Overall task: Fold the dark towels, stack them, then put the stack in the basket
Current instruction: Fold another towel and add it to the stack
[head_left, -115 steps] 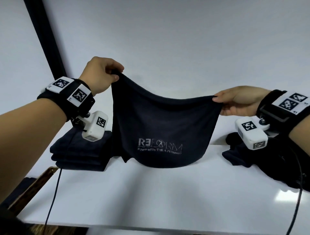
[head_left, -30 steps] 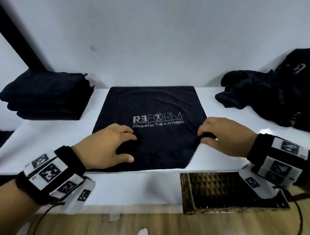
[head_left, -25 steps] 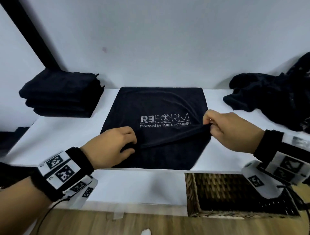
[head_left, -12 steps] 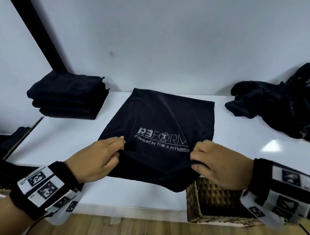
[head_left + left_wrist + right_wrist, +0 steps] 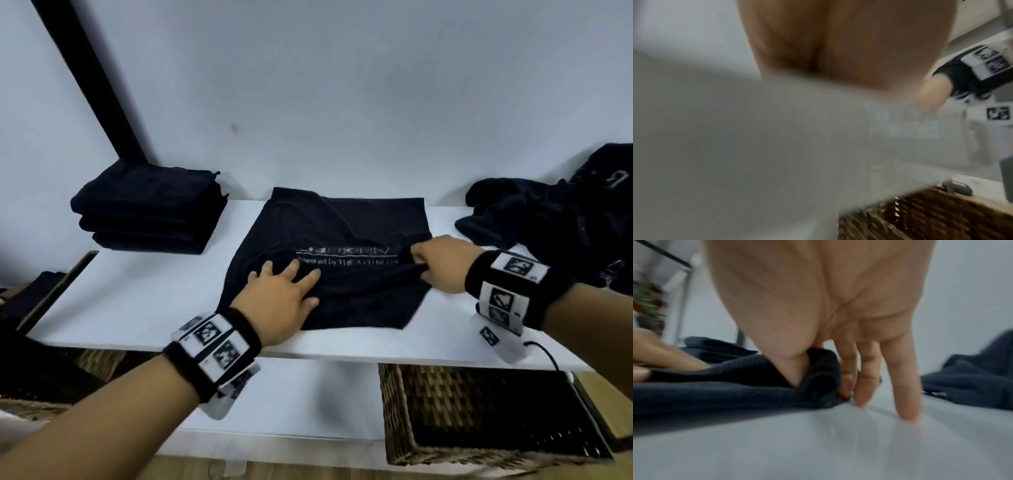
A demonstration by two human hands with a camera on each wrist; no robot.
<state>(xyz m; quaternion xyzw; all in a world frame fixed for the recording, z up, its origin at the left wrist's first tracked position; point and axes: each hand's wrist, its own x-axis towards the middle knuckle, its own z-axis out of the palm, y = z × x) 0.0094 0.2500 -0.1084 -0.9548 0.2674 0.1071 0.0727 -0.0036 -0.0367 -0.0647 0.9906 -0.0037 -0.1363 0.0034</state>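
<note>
A dark towel (image 5: 342,240) with white lettering lies on the white table (image 5: 137,294), its near part creased. My left hand (image 5: 287,284) rests flat on the towel's near left part, fingers spread. My right hand (image 5: 435,263) pinches the towel's right edge; in the right wrist view the thumb and fingers (image 5: 846,382) hold a fold of dark cloth (image 5: 735,386). A stack of folded dark towels (image 5: 147,209) sits at the back left. The wicker basket (image 5: 479,414) stands below the table's front edge, at the right. The left wrist view is blurred.
A heap of unfolded dark towels (image 5: 555,219) lies at the back right against the wall. A black post (image 5: 89,78) leans up the wall at the left. Another wicker basket (image 5: 96,363) shows below the table at the left.
The towel's near edge hung over the table front half a second ago; it now lies back on the table. My left hand has gone from gripping the cloth to lying flat on it.
</note>
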